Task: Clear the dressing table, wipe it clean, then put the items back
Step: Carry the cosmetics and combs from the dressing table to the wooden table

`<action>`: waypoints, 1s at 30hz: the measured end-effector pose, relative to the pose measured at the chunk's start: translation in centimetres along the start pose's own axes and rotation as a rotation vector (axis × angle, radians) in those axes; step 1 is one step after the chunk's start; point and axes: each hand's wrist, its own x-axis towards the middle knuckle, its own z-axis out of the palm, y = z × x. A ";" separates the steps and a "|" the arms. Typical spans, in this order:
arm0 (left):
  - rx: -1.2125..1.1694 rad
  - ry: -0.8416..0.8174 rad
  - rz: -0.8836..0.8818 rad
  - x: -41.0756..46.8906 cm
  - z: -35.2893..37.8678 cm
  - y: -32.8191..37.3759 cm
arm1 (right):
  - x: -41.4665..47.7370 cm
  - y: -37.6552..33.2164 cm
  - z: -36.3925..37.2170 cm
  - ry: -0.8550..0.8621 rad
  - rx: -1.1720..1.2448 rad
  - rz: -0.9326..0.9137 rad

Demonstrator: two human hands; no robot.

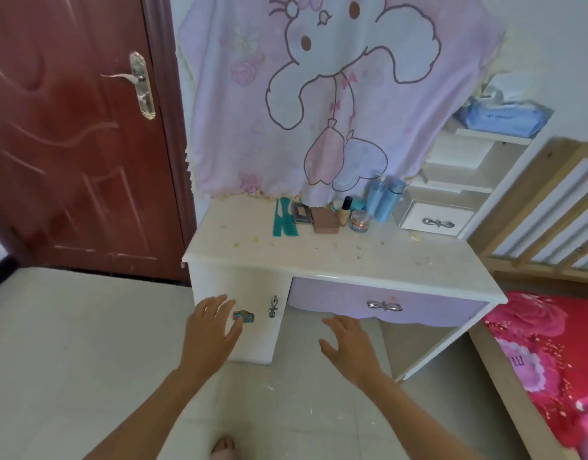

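Two empty hands, fingers spread: I see my left hand [213, 330] before the white door [252, 287] of the desk [319, 260], my right hand [347, 345] below its purple drawer [418, 308]. Teal comb [283, 218], compacts [325, 220], jar [359, 220] and blue bottles [385, 199] sit along the back edge.

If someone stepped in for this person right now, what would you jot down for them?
Left hand open and empty, before the cabinet door.
Right hand open and empty, below the drawer.
Combs, palettes, jar and bottles sit at the back of the tabletop; crumbs dot it.
Nothing cleared yet. Left: clear, wipe, put back.
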 end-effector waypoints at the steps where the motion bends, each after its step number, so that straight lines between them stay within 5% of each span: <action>1: 0.006 -0.007 -0.019 1.2 0.4 -0.6 | 1.3 -0.2 0.2 -0.017 0.011 0.005; 15: 0.037 -0.230 -0.020 24.8 10.3 -3.9 | 25.2 2.2 2.4 -0.101 0.080 0.212; 30: 0.273 -0.503 -0.032 31.2 16.6 -5.4 | 38.6 2.3 6.3 -0.280 -0.011 0.291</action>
